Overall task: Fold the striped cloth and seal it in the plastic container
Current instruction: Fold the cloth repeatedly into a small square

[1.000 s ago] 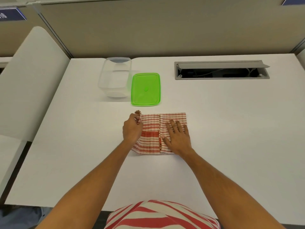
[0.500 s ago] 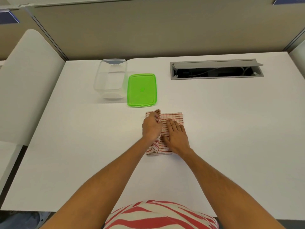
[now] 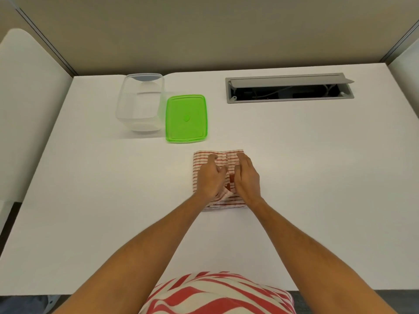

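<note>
Both hands sit on the striped cloth [image 3: 223, 180] mid-desk: left hand [image 3: 209, 177] lies on top with fingers loosely bent, right hand [image 3: 247, 177] has its fingers curled onto the right half, likely pinning the fold flat; can't tell if either actually pinches fabric. Plastic container [image 3: 140, 103] stands open beyond, green lid [image 3: 186, 117] flat just beside it, so packing and sealing aren't done yet.

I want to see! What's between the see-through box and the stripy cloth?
The green lid partly; otherwise bare white table, between clear container and striped cloth, head view.
</note>
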